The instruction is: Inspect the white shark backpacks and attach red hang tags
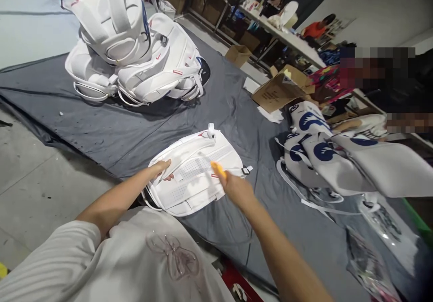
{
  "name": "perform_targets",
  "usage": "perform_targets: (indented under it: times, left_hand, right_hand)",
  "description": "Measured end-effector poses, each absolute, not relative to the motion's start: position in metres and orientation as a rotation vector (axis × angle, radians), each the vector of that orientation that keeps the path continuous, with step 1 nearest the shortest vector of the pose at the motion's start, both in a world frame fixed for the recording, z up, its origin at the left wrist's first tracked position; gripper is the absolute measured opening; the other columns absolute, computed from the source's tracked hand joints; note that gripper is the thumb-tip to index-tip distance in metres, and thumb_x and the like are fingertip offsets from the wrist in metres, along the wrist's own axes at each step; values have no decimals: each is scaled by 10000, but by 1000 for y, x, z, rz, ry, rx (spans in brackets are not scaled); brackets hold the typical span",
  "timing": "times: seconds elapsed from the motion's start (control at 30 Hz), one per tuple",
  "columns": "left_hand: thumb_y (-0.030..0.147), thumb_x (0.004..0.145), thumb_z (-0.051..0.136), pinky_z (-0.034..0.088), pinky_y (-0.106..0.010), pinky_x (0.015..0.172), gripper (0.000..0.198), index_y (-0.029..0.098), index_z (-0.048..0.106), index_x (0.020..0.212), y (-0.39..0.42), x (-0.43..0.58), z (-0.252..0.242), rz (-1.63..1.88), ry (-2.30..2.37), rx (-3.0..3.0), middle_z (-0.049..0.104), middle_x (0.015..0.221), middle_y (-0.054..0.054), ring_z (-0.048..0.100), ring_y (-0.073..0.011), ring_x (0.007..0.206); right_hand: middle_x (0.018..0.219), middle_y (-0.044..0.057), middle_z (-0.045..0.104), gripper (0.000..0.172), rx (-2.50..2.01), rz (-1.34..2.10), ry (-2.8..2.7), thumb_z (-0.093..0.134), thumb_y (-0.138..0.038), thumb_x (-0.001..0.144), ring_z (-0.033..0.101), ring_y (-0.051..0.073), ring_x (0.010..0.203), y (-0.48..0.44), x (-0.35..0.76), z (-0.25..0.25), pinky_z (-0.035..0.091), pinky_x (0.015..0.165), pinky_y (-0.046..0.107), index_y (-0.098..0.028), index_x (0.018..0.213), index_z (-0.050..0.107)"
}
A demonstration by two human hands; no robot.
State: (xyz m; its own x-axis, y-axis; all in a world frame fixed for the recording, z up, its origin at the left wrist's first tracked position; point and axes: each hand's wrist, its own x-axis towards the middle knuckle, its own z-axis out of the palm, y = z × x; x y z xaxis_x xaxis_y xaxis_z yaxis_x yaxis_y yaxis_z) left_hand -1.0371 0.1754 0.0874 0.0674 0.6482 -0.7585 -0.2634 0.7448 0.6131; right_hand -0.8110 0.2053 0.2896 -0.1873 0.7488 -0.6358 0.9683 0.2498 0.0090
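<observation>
A white backpack (196, 171) lies back-side up on a dark grey sheet (142, 130) on the floor, its perforated straps facing me. My left hand (161, 170) grips the backpack's left edge, fingers curled over it. My right hand (233, 185) is closed round a small yellow tool (218, 169), whose tip rests over the right shoulder strap.
A pile of white backpacks (131, 53) sits at the far end of the sheet. White bags with blue prints (324, 153) lie at the right beside a person. Cardboard boxes (277, 92) and a cluttered table (287, 35) stand behind. Clear plastic bags (379, 229) lie at lower right.
</observation>
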Motion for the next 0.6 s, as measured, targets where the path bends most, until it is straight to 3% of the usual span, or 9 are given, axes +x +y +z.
perform_targets:
  times: [0.13,0.23,0.37,0.47,0.53,0.6]
  left_hand:
    - [706,937,275,534,-313,627,767,55,671,1019,168,-1042,100,718,1317,515,718,774,-170,664,-224,660]
    - [564,957,441,531,-298,769,534,108,632,1159,159,-1039,106,810,1421,667,722,963,-117,674,-207,828]
    - [268,843,663,442,-322,959,259,172,646,1084,154,-1018,108,862,1703,919,660,1137,-82,595,-240,1091]
    - [230,854,627,405,-390,989,207,177,634,1054,160,-1004,110,818,1917,1056,616,1172,-115,542,-288,1152]
    - [227,857,620,413,-418,968,195,164,634,1041,162,-1000,114,763,1988,1139,623,1115,-133,551,-305,1113]
    - [235,861,625,381,-446,1021,279,156,614,1129,158,-996,120,747,2024,1230,599,1196,-150,507,-323,1185]
  right_hand:
    - [902,111,721,498,1482,-728,1927,355,-566,984,677,236,873,203,-804,303,450,746,292,-191,1056,675]
    - [876,136,710,557,1718,-606,1886,195,-474,1028,675,231,815,202,-786,317,446,760,322,-145,1159,625]
    - [754,91,702,570,1601,-786,1910,220,-537,1016,674,212,727,194,-767,322,446,703,293,-166,1065,650]
    - [933,145,719,541,1792,-438,1916,217,-490,1025,682,262,915,189,-766,312,442,740,311,-173,1121,646]
    - [1019,156,714,512,1682,-519,1914,297,-527,1006,675,278,970,190,-763,306,446,751,312,-183,1100,665]
    - [993,157,717,562,1601,-691,1883,319,-598,984,681,275,938,192,-754,304,455,741,311,-173,1073,675]
